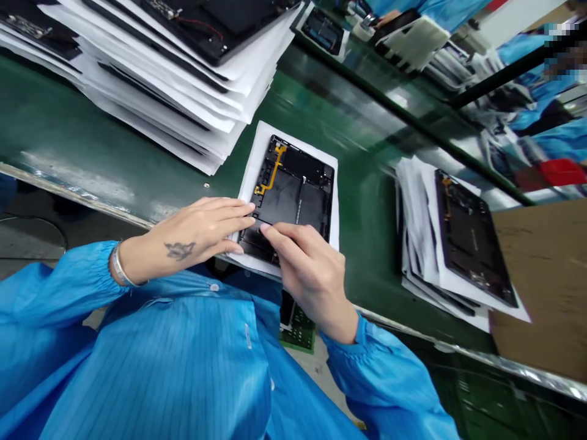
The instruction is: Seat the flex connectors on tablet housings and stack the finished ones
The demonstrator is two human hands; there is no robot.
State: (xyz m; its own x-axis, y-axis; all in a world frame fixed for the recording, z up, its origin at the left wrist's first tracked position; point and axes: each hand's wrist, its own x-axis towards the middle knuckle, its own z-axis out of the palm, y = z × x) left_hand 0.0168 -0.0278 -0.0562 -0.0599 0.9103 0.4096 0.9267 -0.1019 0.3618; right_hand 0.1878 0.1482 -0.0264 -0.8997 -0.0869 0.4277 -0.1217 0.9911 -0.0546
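Observation:
A black tablet housing [283, 194] lies open side up on a white paper sheet [254, 160] at the table's front edge. An orange flex cable [274, 174] runs along its left side, and flat dark parts fill its middle. My left hand [202, 229] rests with fingers stretched out, its tips on the housing's lower left edge. Over the lower part of the housing, my right hand [314, 266] has thumb and fingers pinched together close to the surface. Whatever lies between those fingertips, if anything, is hidden.
Tall stacks of housings between paper sheets [183, 91] stand at the back left. Another stack [419, 226] stands at right, beside a brown cardboard box [541, 281]. A dark rail [394, 113] crosses behind. Below the table edge shows a green circuit board [300, 333]. Other people in blue work beyond.

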